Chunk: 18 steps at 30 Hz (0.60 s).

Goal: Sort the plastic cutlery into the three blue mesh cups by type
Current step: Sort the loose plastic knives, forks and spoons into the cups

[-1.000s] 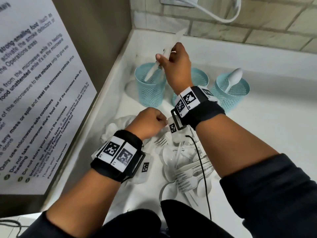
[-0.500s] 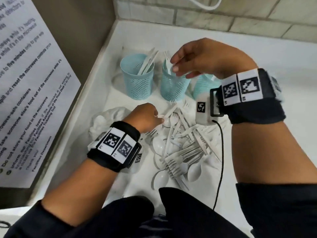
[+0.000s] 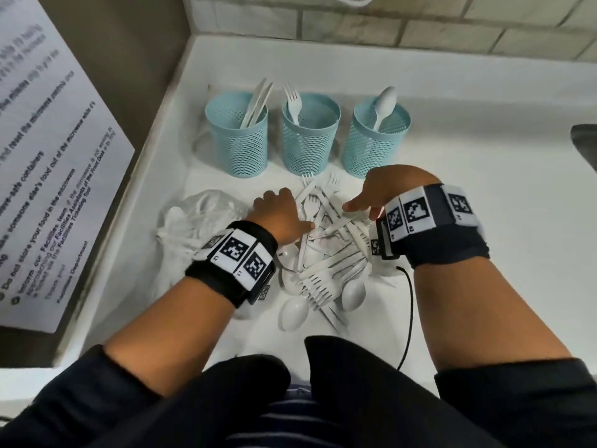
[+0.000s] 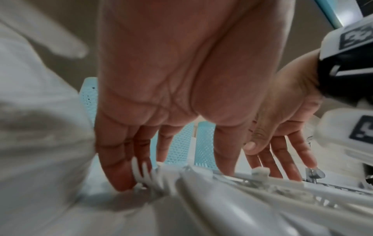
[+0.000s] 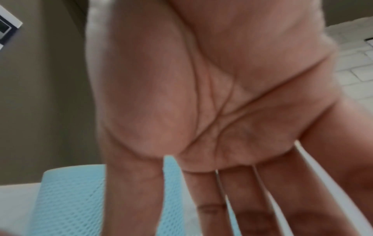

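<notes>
Three blue mesh cups stand in a row at the back: the left cup [image 3: 237, 137] holds knives, the middle cup [image 3: 310, 137] a fork, the right cup [image 3: 376, 137] a spoon. In front of them lies a pile of white plastic cutlery [image 3: 326, 257]. My left hand [image 3: 281, 218] is at the pile's left side. Its fingers [image 4: 121, 159] point straight down and touch fork tines [image 4: 141, 172]. My right hand [image 3: 379, 195] is lowered over the pile's right side, its palm [image 5: 201, 103] open and its fingers straight and holding nothing. The right wrist view is blurred.
A crumpled clear plastic bag [image 3: 200, 218] lies left of the pile. A printed notice [image 3: 48, 156] covers the panel on the left. A brick wall [image 3: 420, 27] closes the back. A black cable [image 3: 408, 302] hangs from my right wrist. A dark object [image 3: 584, 143] sits at the right edge.
My right hand left a knife in the left cup, passed over the cups and came down empty onto the pile. My left hand stayed at the pile and uncurled its fingers.
</notes>
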Tool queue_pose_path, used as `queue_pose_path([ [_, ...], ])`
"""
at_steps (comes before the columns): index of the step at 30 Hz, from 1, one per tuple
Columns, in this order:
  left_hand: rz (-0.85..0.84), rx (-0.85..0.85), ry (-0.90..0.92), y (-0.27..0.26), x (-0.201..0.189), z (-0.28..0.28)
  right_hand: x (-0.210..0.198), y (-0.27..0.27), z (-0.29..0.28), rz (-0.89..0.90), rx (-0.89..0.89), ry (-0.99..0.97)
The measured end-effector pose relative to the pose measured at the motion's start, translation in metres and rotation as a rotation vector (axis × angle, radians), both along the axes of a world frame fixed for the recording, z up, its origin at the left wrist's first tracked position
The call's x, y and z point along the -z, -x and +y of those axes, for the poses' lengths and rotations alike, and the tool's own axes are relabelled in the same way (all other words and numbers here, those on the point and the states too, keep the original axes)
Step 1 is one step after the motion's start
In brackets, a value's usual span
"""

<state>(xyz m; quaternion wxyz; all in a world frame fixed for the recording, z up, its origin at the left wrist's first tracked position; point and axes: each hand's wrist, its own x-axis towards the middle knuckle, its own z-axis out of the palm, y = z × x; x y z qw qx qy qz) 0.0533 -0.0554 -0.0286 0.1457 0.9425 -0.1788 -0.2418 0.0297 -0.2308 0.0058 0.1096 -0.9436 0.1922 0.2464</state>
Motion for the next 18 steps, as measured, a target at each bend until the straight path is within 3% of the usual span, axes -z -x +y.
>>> queue_pose_path([
  [6,-0.004,-0.099,0.068,-0.013,0.007,-0.007,0.014,0.002,0.02,-0.067,0.044,-0.051],
  [18,-0.026,-0.078,0.11,-0.024,0.008,-0.005,0.028,-0.008,0.019,-0.173,0.209,-0.149],
])
